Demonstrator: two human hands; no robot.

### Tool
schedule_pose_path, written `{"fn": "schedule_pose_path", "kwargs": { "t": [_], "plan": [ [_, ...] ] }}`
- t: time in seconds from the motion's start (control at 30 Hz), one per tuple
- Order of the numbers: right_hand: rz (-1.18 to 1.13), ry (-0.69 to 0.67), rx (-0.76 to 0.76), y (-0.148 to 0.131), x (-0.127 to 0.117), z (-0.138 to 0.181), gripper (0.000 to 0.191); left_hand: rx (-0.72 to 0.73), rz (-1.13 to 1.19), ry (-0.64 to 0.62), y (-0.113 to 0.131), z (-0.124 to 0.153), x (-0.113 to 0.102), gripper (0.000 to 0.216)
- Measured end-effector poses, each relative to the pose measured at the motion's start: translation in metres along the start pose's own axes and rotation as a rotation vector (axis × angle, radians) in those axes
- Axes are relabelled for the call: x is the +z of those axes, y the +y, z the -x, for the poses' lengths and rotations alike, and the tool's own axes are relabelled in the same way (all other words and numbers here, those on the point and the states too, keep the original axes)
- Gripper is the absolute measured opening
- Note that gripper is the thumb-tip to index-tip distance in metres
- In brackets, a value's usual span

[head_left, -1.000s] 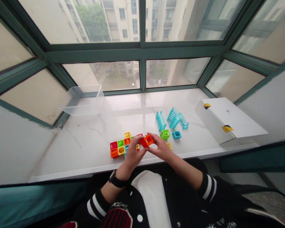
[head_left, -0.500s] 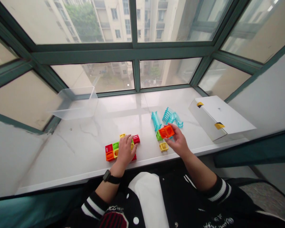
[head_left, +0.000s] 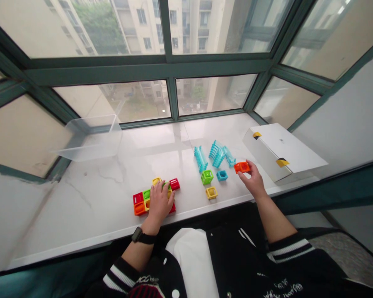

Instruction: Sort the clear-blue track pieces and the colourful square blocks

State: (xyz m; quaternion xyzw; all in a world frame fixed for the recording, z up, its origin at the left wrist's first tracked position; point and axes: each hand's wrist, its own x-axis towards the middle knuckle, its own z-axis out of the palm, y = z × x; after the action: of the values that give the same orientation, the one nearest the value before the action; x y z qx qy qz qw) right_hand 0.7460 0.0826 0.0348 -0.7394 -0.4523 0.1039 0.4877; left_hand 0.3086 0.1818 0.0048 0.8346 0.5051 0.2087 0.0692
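Green-framed windows (head_left: 143, 69) enclose a pale, marble-patterned windowsill (head_left: 108, 186), with a clear bin (head_left: 104, 145) towards its left end and a white box (head_left: 298, 151) towards its right. Near the box, the right hand (head_left: 254, 181) pinches an orange block (head_left: 242, 167) at its near right end, thumb below and fingers above. Whether the block touches the sill or hangs just over it, I cannot tell. It lies to the right of a small blue block (head_left: 222, 175) and well apart from the cluster of joined blocks (head_left: 139, 203), which the left hand (head_left: 161, 203) covers with its fingers slightly apart; whether that grip presses on anything is hidden.

Between the hands are a green block (head_left: 207, 177), a yellow block (head_left: 211, 193) and, farther back, translucent blue track pieces (head_left: 217, 153). For good handling, a light pinch on the block's end should be enough, leaving its other faces free. It would be wise to keep the right fingers clear of the track pieces, and the left palm light, so the cluster neither slides nor comes apart.
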Motion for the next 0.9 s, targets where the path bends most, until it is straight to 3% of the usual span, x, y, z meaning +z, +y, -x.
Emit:
{"fn": "schedule_pose_path", "kwargs": {
  "t": [0.47, 0.9],
  "plan": [
    [0.288, -0.133, 0.036, 0.069, 0.028, -0.001, 0.072, -0.010, -0.011, -0.027, 0.001, 0.000, -0.001, 0.047],
    [0.329, -0.139, 0.005, 0.079, 0.031, -0.002, 0.068, 0.012, -0.053, -0.016, -0.001, 0.000, -0.001, 0.047]
  ]
}}
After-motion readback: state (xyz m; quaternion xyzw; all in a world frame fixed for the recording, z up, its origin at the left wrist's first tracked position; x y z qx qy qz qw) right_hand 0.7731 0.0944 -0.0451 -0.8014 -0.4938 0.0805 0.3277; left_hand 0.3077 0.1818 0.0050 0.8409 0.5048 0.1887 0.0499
